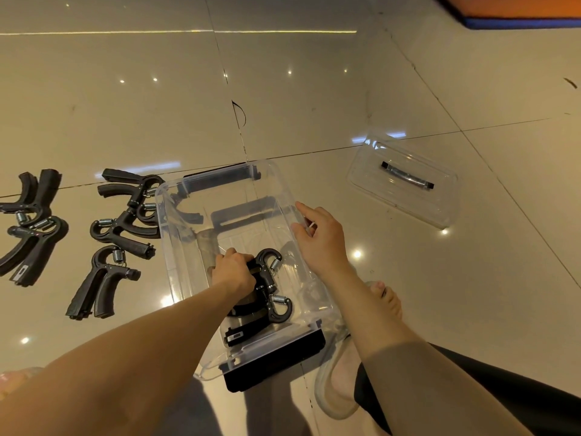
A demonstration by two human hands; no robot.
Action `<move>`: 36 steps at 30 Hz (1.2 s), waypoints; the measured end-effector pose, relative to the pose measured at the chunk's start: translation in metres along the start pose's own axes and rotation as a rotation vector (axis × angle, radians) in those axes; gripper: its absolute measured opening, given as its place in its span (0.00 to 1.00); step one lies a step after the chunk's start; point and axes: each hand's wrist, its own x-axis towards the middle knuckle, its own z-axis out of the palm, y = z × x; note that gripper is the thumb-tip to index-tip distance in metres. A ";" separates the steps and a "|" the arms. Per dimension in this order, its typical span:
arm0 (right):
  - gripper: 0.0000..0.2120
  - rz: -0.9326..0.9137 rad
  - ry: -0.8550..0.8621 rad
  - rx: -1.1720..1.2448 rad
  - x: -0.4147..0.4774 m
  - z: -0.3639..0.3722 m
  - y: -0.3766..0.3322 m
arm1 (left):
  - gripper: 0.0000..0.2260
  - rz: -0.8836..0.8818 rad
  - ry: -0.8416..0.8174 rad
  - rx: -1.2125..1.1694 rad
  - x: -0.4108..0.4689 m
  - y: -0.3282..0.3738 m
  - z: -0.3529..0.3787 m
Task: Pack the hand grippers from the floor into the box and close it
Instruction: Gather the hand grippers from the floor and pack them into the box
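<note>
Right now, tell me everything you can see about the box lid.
The lid is clear plastic, rectangular with rounded corners, with a clear handle capped black at both ends across its top. It lies handle-up on the tiled floor, off the box and to its far right. No hand touches it.

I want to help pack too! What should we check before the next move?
1. The box is open for loading: ok.
2. The left hand grips a hand gripper inside the box: ok.
3. The right hand steadies the box's rim: cannot tell if it touches.
4. Everything packed: not ok; several floor grippers lie left of the box.
5. The lid is off, lying right of the box: ok.
</note>
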 end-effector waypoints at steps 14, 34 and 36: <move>0.21 0.071 -0.004 0.006 0.000 -0.008 -0.001 | 0.33 0.018 0.022 -0.326 -0.022 0.029 -0.042; 0.26 0.036 -0.012 -0.385 0.035 -0.026 -0.102 | 0.24 0.405 0.258 -0.283 -0.112 0.002 -0.254; 0.27 -0.045 -0.075 -0.321 0.040 -0.002 -0.135 | 0.23 0.383 0.263 -0.262 -0.119 -0.016 -0.287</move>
